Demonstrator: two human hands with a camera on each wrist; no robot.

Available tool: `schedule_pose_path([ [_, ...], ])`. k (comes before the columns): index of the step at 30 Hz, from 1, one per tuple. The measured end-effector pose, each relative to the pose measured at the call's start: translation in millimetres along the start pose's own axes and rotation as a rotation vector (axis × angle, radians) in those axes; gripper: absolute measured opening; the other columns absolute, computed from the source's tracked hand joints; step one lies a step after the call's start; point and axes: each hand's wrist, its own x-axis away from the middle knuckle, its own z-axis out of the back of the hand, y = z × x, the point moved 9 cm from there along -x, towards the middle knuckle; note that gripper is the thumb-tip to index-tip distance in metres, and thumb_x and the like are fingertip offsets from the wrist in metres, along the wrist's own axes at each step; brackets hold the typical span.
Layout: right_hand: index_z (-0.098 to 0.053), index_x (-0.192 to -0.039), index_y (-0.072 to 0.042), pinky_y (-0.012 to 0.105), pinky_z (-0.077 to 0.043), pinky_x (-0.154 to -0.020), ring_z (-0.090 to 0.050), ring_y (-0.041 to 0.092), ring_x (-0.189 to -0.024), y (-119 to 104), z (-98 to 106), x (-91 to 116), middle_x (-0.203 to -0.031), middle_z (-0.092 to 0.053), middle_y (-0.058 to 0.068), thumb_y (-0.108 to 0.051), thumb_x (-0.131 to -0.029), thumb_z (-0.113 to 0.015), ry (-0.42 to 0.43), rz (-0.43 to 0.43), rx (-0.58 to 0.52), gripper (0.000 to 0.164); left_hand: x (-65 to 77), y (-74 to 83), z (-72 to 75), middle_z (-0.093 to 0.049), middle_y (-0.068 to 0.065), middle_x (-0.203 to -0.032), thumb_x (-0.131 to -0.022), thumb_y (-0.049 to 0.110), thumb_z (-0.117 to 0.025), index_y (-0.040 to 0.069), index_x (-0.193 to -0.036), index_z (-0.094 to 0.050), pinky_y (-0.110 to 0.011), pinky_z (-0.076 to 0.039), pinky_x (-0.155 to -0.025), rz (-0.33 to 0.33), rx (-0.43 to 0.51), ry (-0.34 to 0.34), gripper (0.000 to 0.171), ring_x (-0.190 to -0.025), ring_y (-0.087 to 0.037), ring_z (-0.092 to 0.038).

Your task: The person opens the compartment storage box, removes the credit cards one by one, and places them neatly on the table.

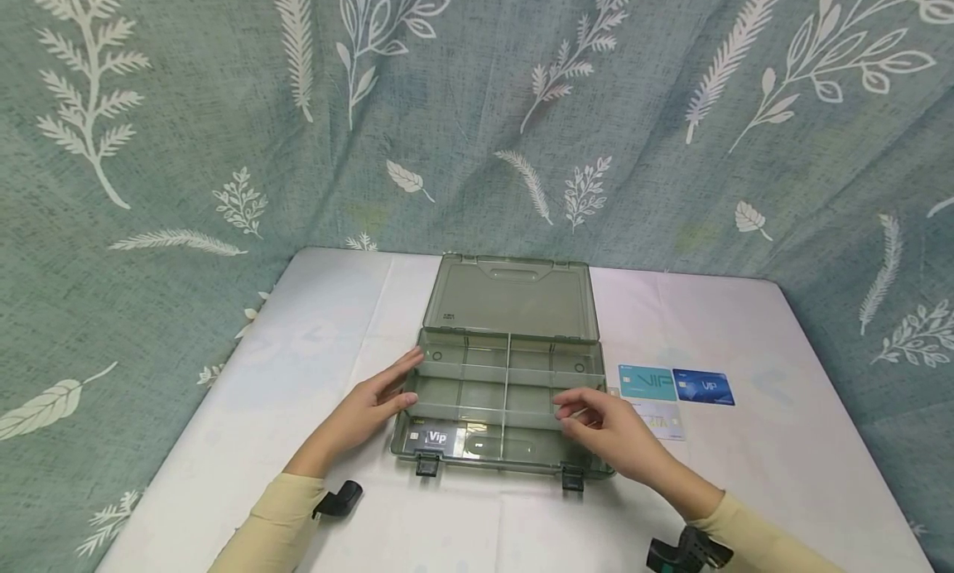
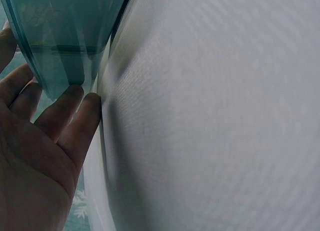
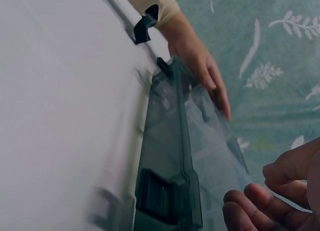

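A clear grey-green plastic divider box [image 1: 505, 464] lies with its lid [image 1: 514, 296] folded back. My left hand [image 1: 373, 399] rests along the box's left side, its fingers extended against the wall; the left wrist view shows the fingertips there too. Over the right compartments hovers my right hand [image 1: 611, 432], fingers loosely bent, and no object shows between thumb and fingers in the right wrist view. A dark Vip card [image 1: 435, 437] lies in the front left compartment. To the right of the box are a teal VIP card [image 1: 647, 382], a blue VIP card [image 1: 704, 387] and a pale card [image 1: 663, 421], partly covered by the right hand.
Two dark latches, the left latch [image 1: 427, 465] and the right latch [image 1: 572, 478], hang at the box's front edge. A white cloth covers the table [image 1: 335, 308]. Behind and beside it hangs a green leaf-patterned curtain [image 1: 462, 142].
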Motion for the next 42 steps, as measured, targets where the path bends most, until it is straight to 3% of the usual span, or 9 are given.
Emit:
schedule_pose_path([
  [9, -0.069, -0.125, -0.006, 0.025, -0.061, -0.07, -0.07, 0.015, -0.088, -9, -17, -10, -0.108, -0.072, 0.011, -0.011, -0.097, -0.069, -0.014, 0.024, -0.005, 0.029, 0.2, -0.7, 0.7, -0.022, 0.004, -0.168, -0.103, 0.031, -0.062, 0.015, -0.16, -0.035, -0.04, -0.034, -0.119, -0.005, -0.007, 0.002, 0.066, -0.148, -0.027, -0.034],
  [31, -0.067, -0.131, -0.009, 0.026, -0.059, -0.078, -0.069, 0.017, -0.095, -37, -58, -29, -0.113, -0.072, 0.008, -0.013, -0.098, -0.068, -0.128, 0.079, -0.08, 0.033, 0.6, -1.5, 0.5, -0.022, 0.004, -0.169, -0.103, 0.03, -0.062, 0.015, -0.16, -0.035, -0.041, -0.032, -0.12, -0.009, -0.025, 0.006, 0.065, -0.149, -0.027, -0.033],
  [38, -0.059, -0.142, -0.007, 0.026, -0.057, -0.093, -0.067, 0.023, -0.112, -46, -72, -34, -0.13, -0.067, 0.013, -0.019, -0.101, -0.066, -0.235, 0.062, -0.202, 0.043, 0.5, -0.2, 0.1, -0.022, 0.007, -0.168, -0.103, 0.031, -0.062, 0.016, -0.16, -0.035, -0.042, -0.033, -0.119, 0.001, -0.016, 0.005, 0.065, -0.148, -0.027, -0.034],
  [42, -0.048, -0.148, 0.002, 0.031, -0.055, -0.102, -0.062, 0.033, -0.123, -50, -84, -36, -0.14, -0.059, 0.021, -0.016, -0.102, -0.063, -0.333, 0.003, -0.353, 0.051, 0.2, 0.3, -0.3, -0.022, 0.005, -0.168, -0.103, 0.029, -0.062, 0.016, -0.16, -0.035, -0.043, -0.034, -0.119, 0.003, -0.004, 0.006, 0.065, -0.148, -0.028, -0.034],
])
